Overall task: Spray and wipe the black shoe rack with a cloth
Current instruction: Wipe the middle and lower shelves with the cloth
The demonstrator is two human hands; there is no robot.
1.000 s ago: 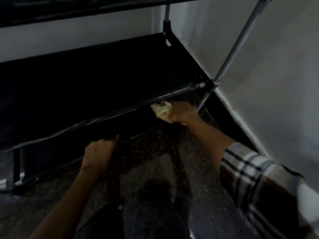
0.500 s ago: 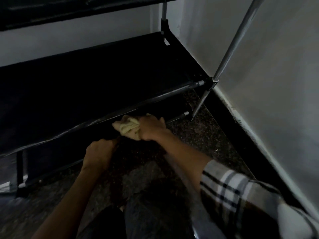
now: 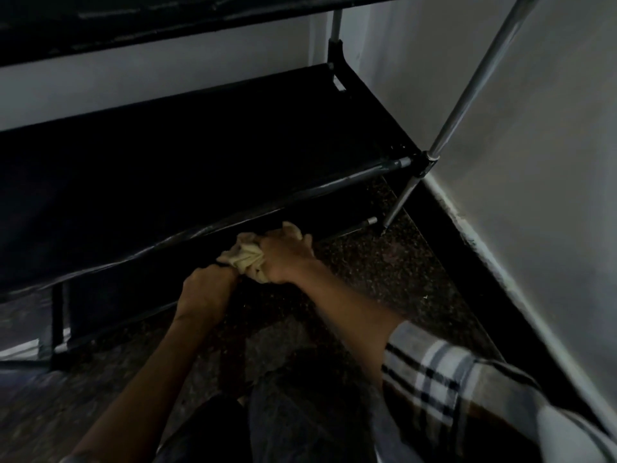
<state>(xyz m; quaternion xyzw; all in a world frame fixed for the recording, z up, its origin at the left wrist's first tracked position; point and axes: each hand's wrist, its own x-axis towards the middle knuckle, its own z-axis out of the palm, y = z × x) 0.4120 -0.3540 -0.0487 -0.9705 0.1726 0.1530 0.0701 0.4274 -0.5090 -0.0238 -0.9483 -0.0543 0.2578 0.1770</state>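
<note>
While the right hand bunches a pale yellow cloth in curled fingers, it presses it against the front of the lowest black tier of the rack, just under the sagging front rail of the shelf above. The left hand sits just beside the cloth, its knuckles touching the fabric's lower edge; its fingers curl over the front edge of that bottom tier, gripping it.

The rack stands in a corner, its black fabric shelves stretched between grey metal tubes. A slanting upright pole runs up the right side and meets the front rail at a black joint. Another shelf crosses the top of the view.

A pale wall with a dark skirting runs along the right. The floor is dark speckled stone. The right forearm comes out of a rolled plaid sleeve; the left forearm is bare. A dark-trousered knee shows at the bottom centre.
</note>
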